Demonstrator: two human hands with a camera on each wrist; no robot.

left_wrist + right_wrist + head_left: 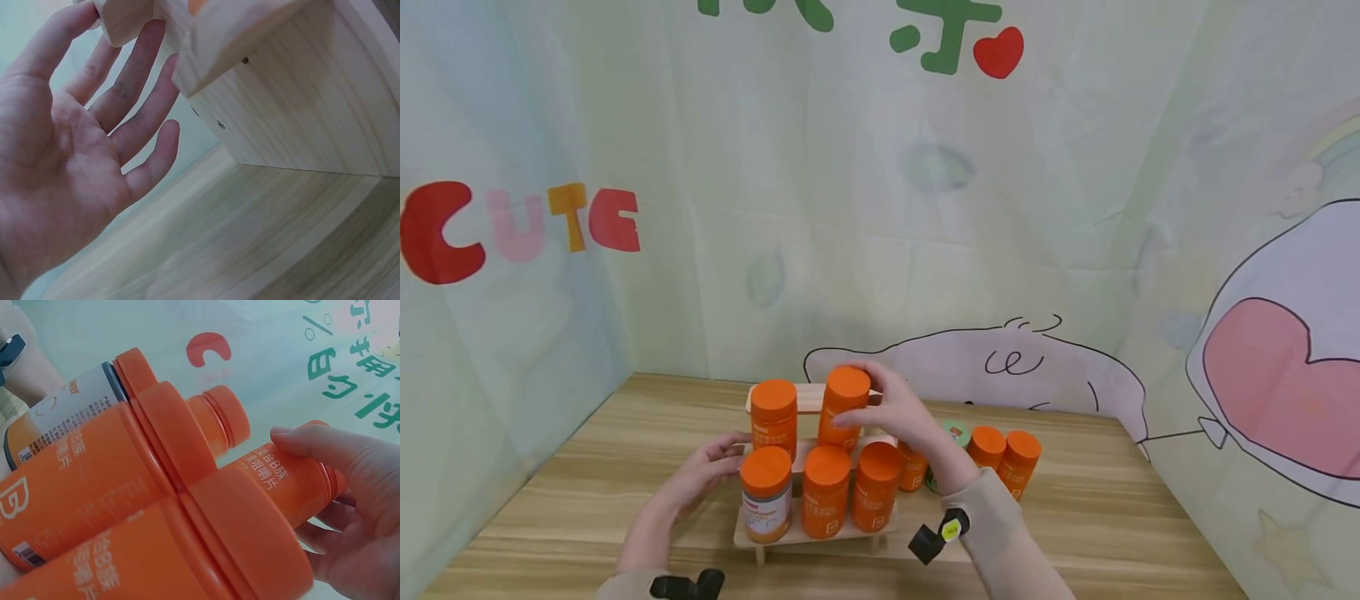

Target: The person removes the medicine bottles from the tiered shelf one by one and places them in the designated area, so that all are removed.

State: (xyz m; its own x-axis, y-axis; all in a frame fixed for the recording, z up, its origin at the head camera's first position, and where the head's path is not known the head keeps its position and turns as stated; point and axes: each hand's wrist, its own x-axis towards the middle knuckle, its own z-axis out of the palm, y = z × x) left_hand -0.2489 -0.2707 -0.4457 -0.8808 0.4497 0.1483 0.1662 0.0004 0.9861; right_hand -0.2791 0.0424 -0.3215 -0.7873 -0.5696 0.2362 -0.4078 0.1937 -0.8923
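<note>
A tiered wooden rack [820,537] stands on the table. On its front step are a white-labelled jar [767,510] with an orange lid and two orange bottles, one in the middle [826,496] and one at the right [876,492]. Behind them, another orange bottle [773,408] stands on the left of a higher step. My right hand [901,414] grips an orange bottle [284,481] beside it, thumb in front and fingers behind. At the rack's left side is my left hand [69,156], its fingers loosely bent and fingertips at the edge of a wooden step [125,19].
Right of the rack, partly behind my right forearm, stand several containers: orange bottles [1019,462] and a green-lidded jar [957,432]. A printed cloth [865,275] hangs behind the wood-grain table [1097,517] and along both sides.
</note>
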